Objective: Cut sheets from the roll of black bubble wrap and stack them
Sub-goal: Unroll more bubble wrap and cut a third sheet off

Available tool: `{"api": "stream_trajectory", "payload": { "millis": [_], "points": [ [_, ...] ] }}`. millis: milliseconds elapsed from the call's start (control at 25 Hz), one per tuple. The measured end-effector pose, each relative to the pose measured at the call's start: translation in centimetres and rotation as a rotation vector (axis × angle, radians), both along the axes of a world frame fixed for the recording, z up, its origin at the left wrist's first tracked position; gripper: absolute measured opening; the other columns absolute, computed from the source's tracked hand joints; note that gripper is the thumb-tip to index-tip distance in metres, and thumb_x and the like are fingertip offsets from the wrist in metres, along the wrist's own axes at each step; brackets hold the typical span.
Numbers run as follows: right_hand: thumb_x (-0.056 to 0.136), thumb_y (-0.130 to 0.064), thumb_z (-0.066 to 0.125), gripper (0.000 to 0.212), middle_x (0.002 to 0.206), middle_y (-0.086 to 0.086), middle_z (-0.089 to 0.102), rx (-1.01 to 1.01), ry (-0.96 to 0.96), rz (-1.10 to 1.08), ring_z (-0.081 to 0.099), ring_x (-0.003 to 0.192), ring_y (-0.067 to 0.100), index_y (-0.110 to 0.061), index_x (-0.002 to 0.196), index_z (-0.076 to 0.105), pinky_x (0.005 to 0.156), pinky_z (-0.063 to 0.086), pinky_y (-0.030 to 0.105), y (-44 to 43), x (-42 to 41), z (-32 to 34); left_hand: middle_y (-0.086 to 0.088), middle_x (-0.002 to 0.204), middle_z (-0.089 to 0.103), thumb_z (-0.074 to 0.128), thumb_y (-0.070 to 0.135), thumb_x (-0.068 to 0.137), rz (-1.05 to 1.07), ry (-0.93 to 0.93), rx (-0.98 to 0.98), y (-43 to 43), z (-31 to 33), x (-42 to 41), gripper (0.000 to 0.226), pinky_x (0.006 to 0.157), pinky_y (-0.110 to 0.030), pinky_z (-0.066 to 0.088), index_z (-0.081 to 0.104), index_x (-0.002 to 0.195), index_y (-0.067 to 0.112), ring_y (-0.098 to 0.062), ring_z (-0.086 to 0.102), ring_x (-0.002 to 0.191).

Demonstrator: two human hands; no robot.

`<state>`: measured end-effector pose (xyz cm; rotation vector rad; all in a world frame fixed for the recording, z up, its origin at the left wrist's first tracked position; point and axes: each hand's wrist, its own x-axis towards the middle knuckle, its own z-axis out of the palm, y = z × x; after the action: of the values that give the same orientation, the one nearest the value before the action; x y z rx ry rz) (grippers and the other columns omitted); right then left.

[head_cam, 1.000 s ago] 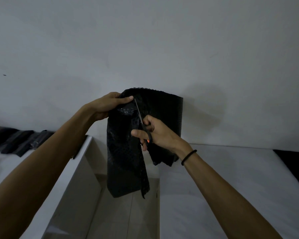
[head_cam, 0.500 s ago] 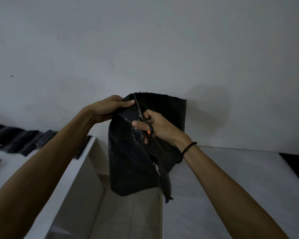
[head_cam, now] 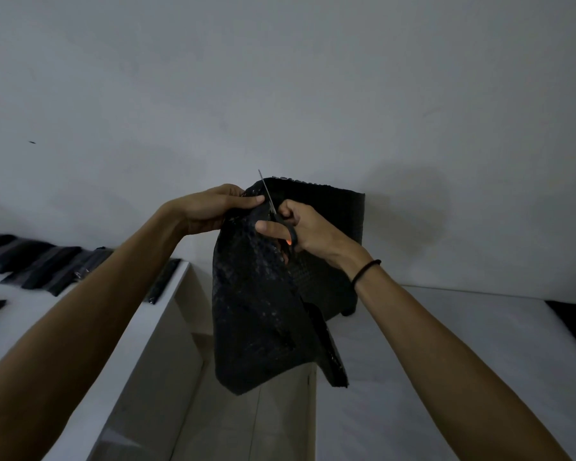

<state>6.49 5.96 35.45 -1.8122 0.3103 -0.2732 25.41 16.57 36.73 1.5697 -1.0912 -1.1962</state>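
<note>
- Fingers of the left hand are curled round the upper left edge of the black bubble wrap, which is pinched against the thumb. Those of the right hand are passed through the handles of the scissors and wrapped round them.
- Two white worktops are seen, the left worktop and the right worktop, parted by a gap with pale floor below.
- The black bubble wrap is held up in the air over that gap, in front of the wall. A long slit is seen down it, and the part left of the slit hangs low between the inner edges of the worktops.
- A row of dark flat pieces is laid overlapping along the far edge of the left worktop.
- The scissors are held upright at the top of the slit, the blade tip showing just above the wrap's upper edge.
- A dark band is worn on the right wrist.
</note>
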Motion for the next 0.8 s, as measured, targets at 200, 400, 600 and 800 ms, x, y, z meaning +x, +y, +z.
{"api": "stream_trajectory", "payload": {
  "millis": [200,400,600,800],
  "points": [
    [0.088,-0.014,0.075,0.036,0.057,-0.009,0.061,0.040,-0.039,0.029,0.060,0.049,0.006,-0.013,0.089,0.039,0.045,0.048,0.020,0.1,0.5,0.3,-0.012,0.087,0.073,0.056,0.033,0.094,-0.015,0.024,-0.016,0.1,0.3,0.4,0.035,0.071,-0.025,0.058,0.076,0.082,0.005,-0.019,0.071,0.080],
    [0.088,-0.022,0.076,0.035,0.055,-0.009,0.057,-0.018,-0.033,0.007,0.053,0.045,0.003,-0.011,0.092,0.043,0.044,0.041,0.014,0.4,1.0,1.0,-0.010,0.083,0.073,0.055,0.031,0.094,-0.064,0.012,-0.005,0.3,0.5,0.4,0.036,0.068,-0.023,0.057,0.075,0.077,0.006,-0.017,0.070,0.076],
    [0.086,-0.017,0.078,0.038,0.068,0.011,0.062,0.013,-0.038,0.023,0.060,0.049,0.021,-0.012,0.088,0.040,0.050,0.051,0.025,0.2,0.8,0.7,-0.009,0.084,0.074,0.052,0.029,0.095,-0.125,-0.011,0.012,0.6,0.4,0.3,0.037,0.069,-0.023,0.056,0.076,0.077,0.008,-0.017,0.071,0.079],
    [0.074,-0.016,0.088,0.051,0.072,0.012,0.064,-0.060,0.071,-0.042,0.069,0.061,0.028,-0.014,0.086,0.039,0.062,0.058,0.036,-1.2,-3.0,-0.9,-0.004,0.078,0.071,0.058,0.032,0.096,-0.042,-0.070,0.016,-0.3,-1.0,-1.7,0.036,0.070,-0.022,0.054,0.071,0.071,0.011,-0.014,0.067,0.075]
  ]
}}
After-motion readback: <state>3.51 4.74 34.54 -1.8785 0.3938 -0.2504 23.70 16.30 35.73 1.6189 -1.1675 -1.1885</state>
